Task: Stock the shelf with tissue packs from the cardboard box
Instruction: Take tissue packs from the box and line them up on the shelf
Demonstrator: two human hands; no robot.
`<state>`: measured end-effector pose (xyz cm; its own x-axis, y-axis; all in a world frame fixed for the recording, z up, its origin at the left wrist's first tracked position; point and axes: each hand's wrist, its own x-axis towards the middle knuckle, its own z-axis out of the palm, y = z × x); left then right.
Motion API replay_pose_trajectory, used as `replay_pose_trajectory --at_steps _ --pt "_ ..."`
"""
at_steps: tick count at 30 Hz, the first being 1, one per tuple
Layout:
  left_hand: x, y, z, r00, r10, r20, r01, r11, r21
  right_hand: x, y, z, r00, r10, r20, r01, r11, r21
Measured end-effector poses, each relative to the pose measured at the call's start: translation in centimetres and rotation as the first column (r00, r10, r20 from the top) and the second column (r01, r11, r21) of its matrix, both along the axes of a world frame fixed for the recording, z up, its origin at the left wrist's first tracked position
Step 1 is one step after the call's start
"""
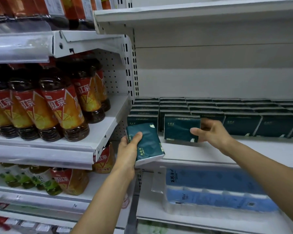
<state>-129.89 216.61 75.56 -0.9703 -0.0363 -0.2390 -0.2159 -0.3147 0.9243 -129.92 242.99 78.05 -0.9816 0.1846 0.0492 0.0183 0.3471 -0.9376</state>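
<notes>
In the head view, the left hand (128,150) grips a dark green tissue pack (146,144), thumb across its front face and fingers behind it, and holds it tilted in the air just in front of the white shelf (210,152). The right hand (210,130) grasps a second tissue pack (180,128) by its right end, thumb on the front and fingers curled behind. This pack stands upright on the shelf, ahead of the others.

The shelf holds rows of the same dark green packs (243,115), standing upright and packed close, running from the left upright post to the right edge of the frame and several deep toward the back panel. The pack in the right hand sits just in front of the second column from the left. The front strip of the shelf is bare white.

The shelf below (210,218) carries a large wrapped bundle of blue paper rolls (218,188), lying lengthwise.

In the bay to the left, a shelf (61,146) bears upright bottles of dark tea with red and orange labels (61,107), set in rows. Below them stand more such bottles and some with green labels (32,180).

The cardboard box is out of view.
</notes>
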Motion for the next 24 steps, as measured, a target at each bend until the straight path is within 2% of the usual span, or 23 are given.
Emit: replay_pose_trajectory --at_steps 3,7,22,24 --pt "-0.6 0.1 -0.1 1.000 0.010 -0.006 -0.010 1.000 -0.017 -0.5 -0.5 -0.9 1.000 -0.015 0.003 0.015 0.998 0.057" --pt "-1.1 0.2 -0.2 1.000 0.013 -0.003 -0.013 1.000 -0.015 -1.6 -1.4 -1.3 0.992 -0.100 -0.072 0.108 0.987 0.117" --pt "-1.2 0.6 0.0 0.999 0.017 0.045 -0.019 0.999 0.050 -2.4 -1.7 -2.7 0.973 -0.186 -0.135 0.212 0.953 0.214" --pt "-0.9 0.7 0.2 0.998 0.008 0.056 -0.013 0.996 0.093 -2.0 -1.7 -2.7 0.959 -0.212 -0.191 0.248 0.949 0.194"
